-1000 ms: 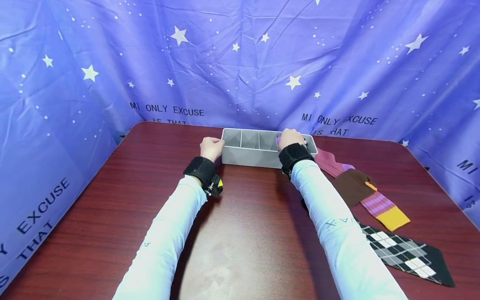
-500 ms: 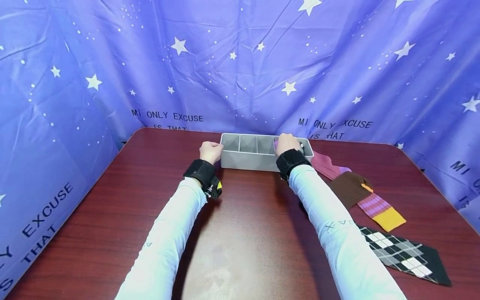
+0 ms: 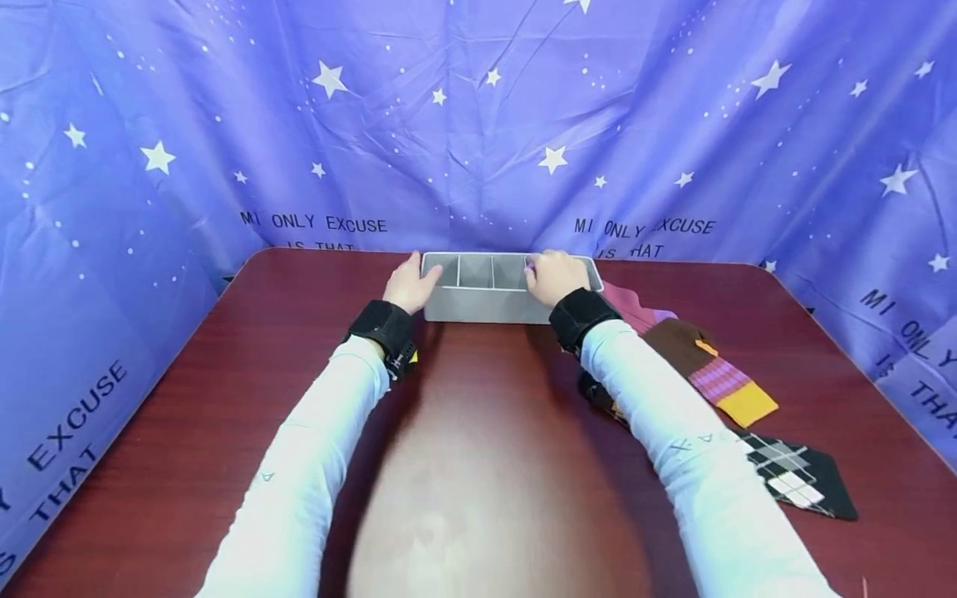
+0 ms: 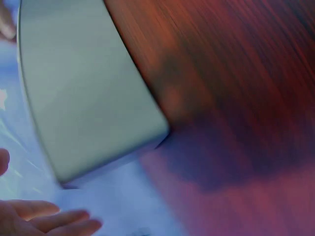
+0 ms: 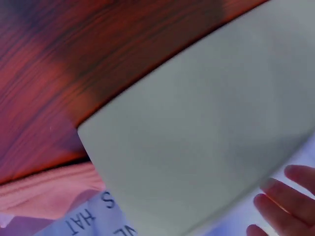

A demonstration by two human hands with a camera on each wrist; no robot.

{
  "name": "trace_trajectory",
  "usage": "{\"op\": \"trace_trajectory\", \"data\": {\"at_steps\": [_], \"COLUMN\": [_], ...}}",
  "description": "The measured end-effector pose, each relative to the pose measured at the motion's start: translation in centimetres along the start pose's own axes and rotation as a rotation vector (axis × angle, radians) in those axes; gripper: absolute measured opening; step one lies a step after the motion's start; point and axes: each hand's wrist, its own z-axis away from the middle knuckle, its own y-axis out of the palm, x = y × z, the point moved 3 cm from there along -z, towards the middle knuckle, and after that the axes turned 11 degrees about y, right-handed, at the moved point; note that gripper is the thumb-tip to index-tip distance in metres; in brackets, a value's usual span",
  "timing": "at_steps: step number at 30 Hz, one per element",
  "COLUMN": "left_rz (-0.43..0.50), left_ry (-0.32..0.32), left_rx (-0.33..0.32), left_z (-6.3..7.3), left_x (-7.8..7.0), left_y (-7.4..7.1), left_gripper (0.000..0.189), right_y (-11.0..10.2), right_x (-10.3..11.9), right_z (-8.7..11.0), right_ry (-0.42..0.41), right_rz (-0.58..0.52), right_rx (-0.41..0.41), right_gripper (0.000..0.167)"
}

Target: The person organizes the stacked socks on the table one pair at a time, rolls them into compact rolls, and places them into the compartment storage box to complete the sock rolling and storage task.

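Grey box: hands loosened at either end

The grey box [image 3: 486, 306] stands upright at the far middle of the bench [image 3: 224, 415]. Half a second earlier the left hand [image 3: 409, 285] was curled up at the box's left end; now its fingers are spread, and the left wrist view shows them just beside the box, holding nothing. The right hand [image 3: 557, 276] lies over the right compartments, fingers apart near the rim with nothing visibly held. The change suggests that handling of the box has eased.

Surface and room: dark red wood, glossy at the near middle. To the right lie a pink sock [image 3: 628, 306], a striped sock [image 3: 748, 404] with a yellow end, and a checked cloth [image 3: 811, 486]. A blue starred curtain [image 3: 463, 149] hangs behind.
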Motion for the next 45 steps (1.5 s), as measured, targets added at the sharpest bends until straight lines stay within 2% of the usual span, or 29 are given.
{"op": "trace_trajectory", "data": {"at_steps": [1,2,4,6,9,11,14,16,17,21,25,28,31,35,37,39,41,43,45], "left_rz": [-0.049,-0.118,-0.207,-0.296,-0.352,-0.357,-0.344,-0.334,-0.323,-0.26,-0.209,-0.2,-0.189,-0.198,-0.196,-0.193,-0.188,-0.204,-0.227], "left_ry": [0.036,0.084,0.169,0.266,0.396,0.457,0.52,0.558,0.576,0.653,0.74,0.792,0.825,0.885,0.915,0.929,0.942,0.966,1.0], "left_rx": [0.03,0.031,0.09,0.095,0.127,0.156,0.207,0.236,0.251,0.294,0.284,0.219,0.142,0.074,0.067,0.096,0.156,0.217,0.27], "left_z": [1.5,3.2,6.2,8.2,11.4,13.3,15.8,17.0,17.5,18.4,18.7,18.7,18.6,18.7,18.8,18.9,19.1,19.4,19.6], "left_x": [-2.2,-4.3,-7.9,-9.5,-10.6,-10.7,-10.6,-10.8,-11.0,-12.6,-14.4,-15.4,-16.2,-17.2,-17.5,-17.5,-17.4,-17.3,-17.2], "left_y": [-1.6,-3.0,-5.6,-6.3,-6.4,-5.8,-4.5,-3.5,-3.0,-1.4,-0.3,0.1,0.3,0.8,1.1,1.5,1.7,1.8,1.8], "left_gripper": [0.069,0.071,0.07,0.069,0.067,0.066,0.064,0.061,0.058,0.047,0.039,0.039,0.046,0.057,0.049,0.035,0.02,0.013,0.012], "right_y": [-0.6,-1.3,-2.5,-3.6,-4.5,-4.6,-4.2,-3.7,-3.5,-2.6,-2.9,-3.9,-5.0,-6.0,-6.2,-6.2,-6.0,-5.7,-5.3], "right_x": [-0.1,-0.2,-0.7,-1.4,-2.9,-4.2,-5.9,-6.7,-7.0,-7.6,-7.3,-6.3,-4.8,-2.2,-0.9,0.0,0.5,0.3,-0.7], "right_z": [0.2,0.6,1.8,3.5,7.1,9.6,12.8,14.3,14.8,15.4,14.7,14.0,13.8,15.0,15.9,16.9,17.5,17.7,17.2], "right_ry": [-0.033,-0.061,-0.115,-0.154,-0.179,-0.177,-0.173,-0.166,-0.165,-0.147,-0.141,-0.151,-0.171,-0.26,-0.322,-0.367,-0.395,-0.389,-0.345], "right_rz": [-0.011,-0.015,-0.022,-0.019,-0.017,-0.002,-0.009,-0.022,-0.032,-0.06,-0.085,-0.109,-0.145,-0.241,-0.295,-0.334,-0.368,-0.412,-0.427], "right_rx": [0.003,0.016,0.054,0.11,0.214,0.267,0.317,0.331,0.332,0.334,0.284,0.19,0.094,0.029,0.022,0.051,0.118,0.217,0.299], "right_gripper": [0.024,0.027,0.034,0.04,0.044,0.041,0.026,0.01,0.007,0.018,0.01,0.004,0.006,0.008,0.007,0.006,0.006,0.005,0.007]}}
